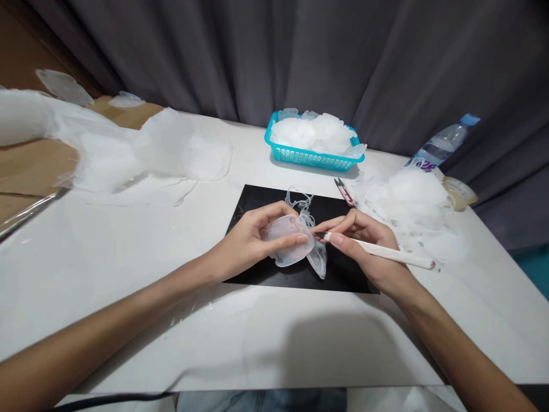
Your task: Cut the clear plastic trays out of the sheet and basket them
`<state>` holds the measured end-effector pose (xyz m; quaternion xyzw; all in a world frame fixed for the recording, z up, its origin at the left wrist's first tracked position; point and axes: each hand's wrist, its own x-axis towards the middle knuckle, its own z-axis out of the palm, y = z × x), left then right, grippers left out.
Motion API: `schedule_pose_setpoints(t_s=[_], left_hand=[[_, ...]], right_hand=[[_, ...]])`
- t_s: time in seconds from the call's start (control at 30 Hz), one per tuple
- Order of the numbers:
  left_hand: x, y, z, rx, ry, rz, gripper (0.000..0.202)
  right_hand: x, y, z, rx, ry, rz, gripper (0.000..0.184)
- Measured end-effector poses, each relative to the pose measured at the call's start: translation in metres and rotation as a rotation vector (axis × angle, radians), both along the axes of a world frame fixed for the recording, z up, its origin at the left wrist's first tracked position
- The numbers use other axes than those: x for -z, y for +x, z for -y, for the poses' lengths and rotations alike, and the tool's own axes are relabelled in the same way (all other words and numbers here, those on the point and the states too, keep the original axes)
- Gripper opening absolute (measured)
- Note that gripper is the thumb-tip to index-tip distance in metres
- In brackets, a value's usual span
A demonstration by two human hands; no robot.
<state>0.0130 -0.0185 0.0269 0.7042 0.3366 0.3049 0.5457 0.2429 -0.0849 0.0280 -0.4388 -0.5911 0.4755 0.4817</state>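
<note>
My left hand [251, 237] is closed around a translucent whitish plastic piece [288, 240], held just above a black mat [261, 203] on the white table. My right hand [369, 237] grips a thin white-wrapped tool [394, 254] like a pen, its dark tip touching the right edge of the plastic piece. Thin translucent trimmings [302, 203] lie on the mat behind the piece, and another clear scrap [319, 260] hangs below it.
A turquoise basket [309, 157] full of similar clear pieces stands behind the mat. Small pink snips [345, 193] lie at the mat's right corner. White scraps [412, 200], a water bottle [441, 143] and a tape roll [461, 191] are right; plastic bags [141, 149] are left.
</note>
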Motion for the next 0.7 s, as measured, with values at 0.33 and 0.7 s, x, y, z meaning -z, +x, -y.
schedule_pose_setpoints(t_s=[0.33, 0.7], left_hand=[[0.0011, -0.0003, 0.0006, 0.015, 0.006, -0.011, 0.029], [0.0016, 0.0000, 0.0009, 0.027, 0.005, -0.002, 0.026]], right_hand=[[0.0048, -0.0001, -0.0003, -0.002, 0.020, 0.062, 0.017], [0.0057, -0.0001, 0.0008, 0.005, 0.022, 0.077, 0.018]])
